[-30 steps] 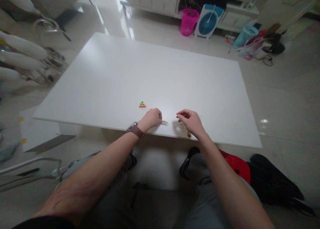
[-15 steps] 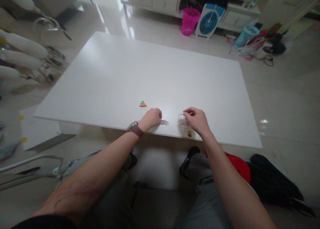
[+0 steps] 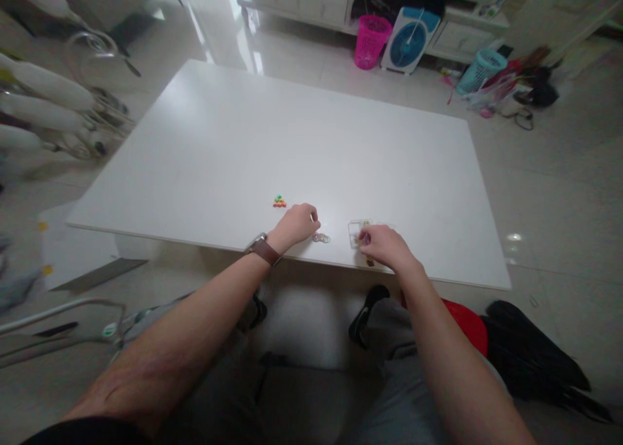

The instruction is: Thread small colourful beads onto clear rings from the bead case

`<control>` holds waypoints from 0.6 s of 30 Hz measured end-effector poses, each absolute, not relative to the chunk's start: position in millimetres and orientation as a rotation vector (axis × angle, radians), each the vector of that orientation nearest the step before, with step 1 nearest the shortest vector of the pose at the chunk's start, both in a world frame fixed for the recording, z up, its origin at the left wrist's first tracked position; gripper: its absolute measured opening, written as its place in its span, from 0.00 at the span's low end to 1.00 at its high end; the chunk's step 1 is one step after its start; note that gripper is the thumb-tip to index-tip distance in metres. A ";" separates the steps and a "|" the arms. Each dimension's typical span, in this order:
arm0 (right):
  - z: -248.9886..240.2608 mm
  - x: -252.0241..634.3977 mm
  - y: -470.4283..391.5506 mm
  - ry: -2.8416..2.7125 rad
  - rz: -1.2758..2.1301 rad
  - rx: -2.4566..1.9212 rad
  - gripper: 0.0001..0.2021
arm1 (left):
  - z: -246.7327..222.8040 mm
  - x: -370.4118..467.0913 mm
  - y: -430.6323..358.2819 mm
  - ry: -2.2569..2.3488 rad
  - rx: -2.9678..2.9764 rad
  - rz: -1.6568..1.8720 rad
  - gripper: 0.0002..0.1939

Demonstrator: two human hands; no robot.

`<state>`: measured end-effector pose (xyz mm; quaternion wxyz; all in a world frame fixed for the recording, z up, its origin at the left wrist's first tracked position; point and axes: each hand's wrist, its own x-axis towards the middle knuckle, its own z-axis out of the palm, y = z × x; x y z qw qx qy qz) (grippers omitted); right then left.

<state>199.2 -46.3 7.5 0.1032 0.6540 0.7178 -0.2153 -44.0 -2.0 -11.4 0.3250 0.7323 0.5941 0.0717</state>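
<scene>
My left hand [image 3: 300,220] has its fingers pinched just above a row of small metal rings [image 3: 322,239] near the table's front edge. Whatever sits in that pinch is too small to make out. Over a clear plastic box [image 3: 354,226] my right hand [image 3: 380,242] is bent down, its fingertips pressed together inside or at the box; what they hold is hidden. A small yellow-and-dark piece [image 3: 370,262] lies below the right hand, partly covered by it. Left of the left hand rests a little cluster of green, yellow and red pieces [image 3: 279,202].
All of this lies on a white table [image 3: 311,140]. Beyond it on the floor stand a pink basket [image 3: 372,43], a blue-and-white fan [image 3: 409,39] and a light-blue basket [image 3: 481,71]. White-padded metal furniture [image 3: 48,117] is at the left.
My right hand has come down from the clear box's upper edge to its right side, with the box now showing more. My left hand has lifted slightly up and right from the rings.
</scene>
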 end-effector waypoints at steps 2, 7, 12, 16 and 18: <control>9.9 197.8 -45.9 2.132 -0.614 1.946 0.13 | -10.8 -43.9 -2.4 1.553 1.918 0.190 0.09; 13.2 196.9 -45.4 2.146 -0.584 1.976 0.15 | -9.8 -44.2 -2.6 1.540 1.931 0.205 0.09; 12.4 195.7 -45.7 2.132 -0.558 1.962 0.18 | -8.7 -43.9 -3.4 1.541 1.929 0.198 0.08; 12.8 194.0 -46.0 2.118 -0.562 1.950 0.16 | -6.9 -43.7 -4.1 1.538 1.932 0.186 0.09; 11.9 193.1 -46.7 2.103 -0.556 1.937 0.15 | -6.8 -43.7 -4.2 1.541 1.933 0.182 0.09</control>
